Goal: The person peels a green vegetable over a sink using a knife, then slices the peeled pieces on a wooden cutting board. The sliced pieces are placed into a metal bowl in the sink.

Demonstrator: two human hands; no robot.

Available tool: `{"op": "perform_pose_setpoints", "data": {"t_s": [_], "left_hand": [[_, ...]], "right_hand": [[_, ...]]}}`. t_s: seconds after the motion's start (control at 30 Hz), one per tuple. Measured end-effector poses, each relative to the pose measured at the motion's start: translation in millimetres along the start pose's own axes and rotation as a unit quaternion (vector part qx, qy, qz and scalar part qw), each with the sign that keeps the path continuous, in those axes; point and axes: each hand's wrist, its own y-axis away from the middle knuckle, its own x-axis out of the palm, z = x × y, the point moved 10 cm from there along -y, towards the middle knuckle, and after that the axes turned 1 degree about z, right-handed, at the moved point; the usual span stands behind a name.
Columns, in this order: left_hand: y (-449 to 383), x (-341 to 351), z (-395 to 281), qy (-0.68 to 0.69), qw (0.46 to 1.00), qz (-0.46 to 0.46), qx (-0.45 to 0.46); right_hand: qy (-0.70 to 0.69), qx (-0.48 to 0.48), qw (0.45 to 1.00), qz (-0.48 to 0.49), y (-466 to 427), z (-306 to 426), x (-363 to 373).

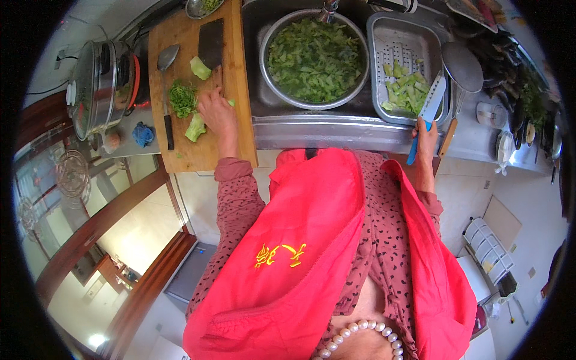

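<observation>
On the wooden cutting board (247, 135), my left hand (217, 110) rests with its fingers curled downward. Under or beside it lies the handle end of a cleaver (210, 42); the fingers hide whether they grip anything. Peeled pale-green vegetable chunks (200, 68) lie above and below the hand, and another green piece shows at its right side. A heap of shredded greens (182, 99) sits just left of the fingertips. My right hand (425, 135) holds a kitchen knife (433, 96) by its blue handle, blade pointing up over the corner of a metal draining tray (375, 67).
A steel basin (265, 76) of chopped leafy greens in water stands in the sink, below the faucet (328, 11). Cut green pieces (407, 92) lie in the tray. A skimmer (462, 67) leans at its right. A metal spatula (167, 58) and a lidded steamer pot (105, 85) are at left.
</observation>
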Motion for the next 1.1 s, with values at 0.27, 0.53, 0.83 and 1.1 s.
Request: {"op": "perform_pose_setpoints", "data": {"t_s": [0.27, 0.53, 0.83, 1.1], "left_hand": [[14, -25, 27, -0.052, 0.998, -0.037, -0.014], [9, 54, -128, 0.346, 0.93, 0.102, 0.073], [-12, 210, -226, 0.256, 0.951, 0.168, 0.047], [15, 269, -186, 0.521, 0.725, 0.41, -0.187]], "right_hand": [[-0.096, 0.048, 0.994, 0.007, 23, -17, 12], [-0.092, 0.047, 0.995, 0.004, 22, -30, 11], [-0.113, 0.063, 0.992, 0.012, 33, -31, 7], [-0.128, 0.102, 0.986, -0.008, 60, -21, 7]]}}
